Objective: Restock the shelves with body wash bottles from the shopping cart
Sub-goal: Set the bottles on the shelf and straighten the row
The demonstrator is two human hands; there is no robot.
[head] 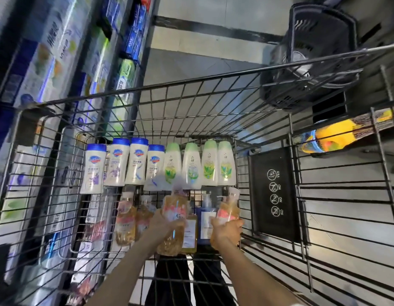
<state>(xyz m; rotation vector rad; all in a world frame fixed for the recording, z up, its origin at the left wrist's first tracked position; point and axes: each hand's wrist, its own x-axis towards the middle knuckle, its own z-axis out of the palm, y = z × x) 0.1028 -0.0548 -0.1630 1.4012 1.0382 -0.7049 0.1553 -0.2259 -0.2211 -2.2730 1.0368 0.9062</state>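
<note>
Inside the wire shopping cart (134, 120) on a grey tiled floor (202, 60), beside stocked shelves (59, 51), the left hand (163, 221) grips one amber pump bottle (173, 217) and the right hand (227, 234) grips another amber pump bottle (228, 209).

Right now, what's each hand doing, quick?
Left hand: gripping an amber bottle in the cart.
Right hand: gripping another amber bottle.

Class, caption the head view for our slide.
Each hand, left and right, grips an amber pump bottle inside the shopping cart.

left hand (164, 224) grips amber bottle (173, 217) | right hand (227, 234) grips pump bottle (228, 212) | cart (147, 89)
</note>
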